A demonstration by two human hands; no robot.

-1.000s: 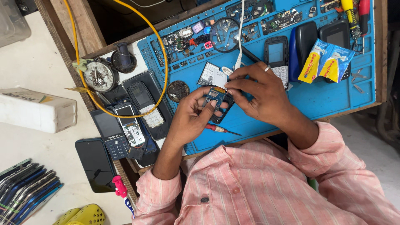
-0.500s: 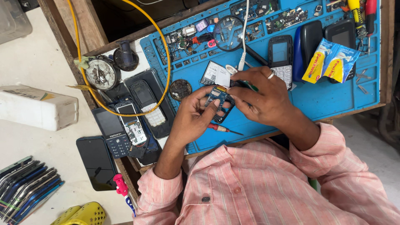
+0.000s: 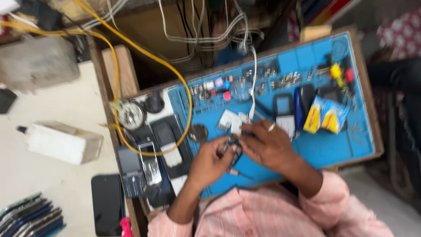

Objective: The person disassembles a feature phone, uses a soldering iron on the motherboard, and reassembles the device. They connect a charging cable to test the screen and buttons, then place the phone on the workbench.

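The picture is blurred. My left hand (image 3: 210, 161) and my right hand (image 3: 268, 147) meet over a blue work mat (image 3: 333, 149) and pinch a small dark circuit board (image 3: 232, 147) between their fingertips. The right hand wears a ring. A white cable (image 3: 252, 87) drops from the back of the bench to the right hand's fingers; I cannot tell whether they hold anything on its end. A small red-handled screwdriver (image 3: 234, 172) lies on the mat just under my hands.
The mat's far edge holds several small parts, a keypad phone (image 3: 284, 112) and yellow packets (image 3: 326, 115). To the left lie opened phones (image 3: 151, 162), a black phone (image 3: 106, 204), a white box (image 3: 63, 142), a round gauge (image 3: 130, 115) and a yellow cable (image 3: 116, 79).
The view has swung and blurred, so the bench now sits lower and further right. Both hands stay together on the circuit board.
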